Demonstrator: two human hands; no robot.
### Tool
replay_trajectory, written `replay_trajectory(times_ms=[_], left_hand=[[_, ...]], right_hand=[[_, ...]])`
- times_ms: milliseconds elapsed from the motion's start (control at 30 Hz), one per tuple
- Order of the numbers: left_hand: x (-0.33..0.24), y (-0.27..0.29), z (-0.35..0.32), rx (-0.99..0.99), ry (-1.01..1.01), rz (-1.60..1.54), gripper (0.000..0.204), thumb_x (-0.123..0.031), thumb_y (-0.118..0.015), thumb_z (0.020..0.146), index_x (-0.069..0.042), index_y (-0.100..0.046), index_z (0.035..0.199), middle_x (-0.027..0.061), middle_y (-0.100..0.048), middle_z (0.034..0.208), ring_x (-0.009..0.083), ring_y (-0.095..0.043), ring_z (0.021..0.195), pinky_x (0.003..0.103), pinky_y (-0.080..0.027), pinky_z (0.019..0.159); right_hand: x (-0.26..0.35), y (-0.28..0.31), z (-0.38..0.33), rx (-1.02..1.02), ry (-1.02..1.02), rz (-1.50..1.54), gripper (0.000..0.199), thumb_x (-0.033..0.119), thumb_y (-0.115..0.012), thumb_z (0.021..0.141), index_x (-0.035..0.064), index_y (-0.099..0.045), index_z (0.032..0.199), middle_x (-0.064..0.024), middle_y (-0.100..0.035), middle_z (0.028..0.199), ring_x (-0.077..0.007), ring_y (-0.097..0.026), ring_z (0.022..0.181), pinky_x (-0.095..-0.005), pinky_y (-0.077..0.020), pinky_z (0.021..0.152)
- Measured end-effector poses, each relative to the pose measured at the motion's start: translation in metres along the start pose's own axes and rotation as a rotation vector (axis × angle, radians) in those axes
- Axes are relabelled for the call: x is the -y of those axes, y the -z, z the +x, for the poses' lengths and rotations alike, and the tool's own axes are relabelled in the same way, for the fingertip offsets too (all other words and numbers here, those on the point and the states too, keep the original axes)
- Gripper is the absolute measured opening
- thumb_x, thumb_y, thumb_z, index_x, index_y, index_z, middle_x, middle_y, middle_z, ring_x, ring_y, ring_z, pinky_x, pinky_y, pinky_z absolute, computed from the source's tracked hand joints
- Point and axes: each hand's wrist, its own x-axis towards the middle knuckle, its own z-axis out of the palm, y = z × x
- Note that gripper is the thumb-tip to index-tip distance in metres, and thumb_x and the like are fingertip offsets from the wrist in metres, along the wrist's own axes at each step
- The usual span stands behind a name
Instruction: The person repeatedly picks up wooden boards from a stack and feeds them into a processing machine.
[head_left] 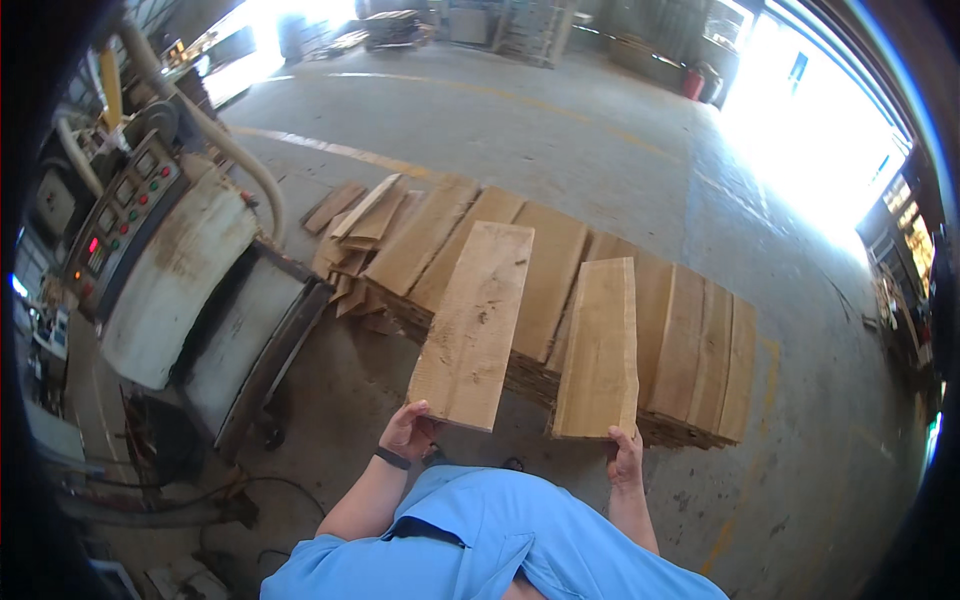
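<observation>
My left hand grips the near left corner of a broad wooden board, with the thumb on top and the other fingers mostly hidden beneath. The board has dark knots and rough marks on its face. In my right hand is a second, narrower board, held at its near right corner. Both boards point away from me, side by side with a gap between them. Behind and below them lies a long stack of similar boards, laid edge to edge. I cannot tell whether the held boards touch the stack.
At left stands a worn machine with a control panel, a hose and a metal bed. Loose offcuts lie at the stack's left end. A red cylinder stands far right near a bright doorway. Cables cross the floor at lower left.
</observation>
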Motion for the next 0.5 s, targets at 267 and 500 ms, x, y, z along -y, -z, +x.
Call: replay_trajectory(times_ms=[267, 500], left_hand=[[-0.091, 0.045, -0.091, -0.093, -0.351, -0.077, 0.061, -0.015, -0.074, 0.091, -0.003, -0.049, 0.146, 0.012, -0.066, 0.135, 0.0278, -0.068, 0.12, 0.045, -0.057, 0.104], [-0.164, 0.146, -0.182, -0.2, -0.565, -0.132, 0.06, -0.013, -0.075, 0.091, -0.005, -0.05, 0.145, 0.0105, -0.066, 0.134, 0.0266, -0.065, 0.124, 0.044, -0.058, 0.104]], right_hand=[[-0.041, -0.14, 0.001, 0.358, -0.203, 0.011, 0.055, 0.014, -0.072, 0.086, -0.0026, -0.058, 0.137, -0.009, -0.07, 0.123, -0.0223, -0.069, 0.111, -0.0364, -0.0553, 0.097], [-0.109, -0.305, -0.023, 0.602, -0.419, -0.057, 0.062, 0.021, -0.075, 0.084, -0.0023, -0.057, 0.138, -0.0111, -0.07, 0.126, -0.024, -0.069, 0.113, -0.037, -0.0556, 0.095]])
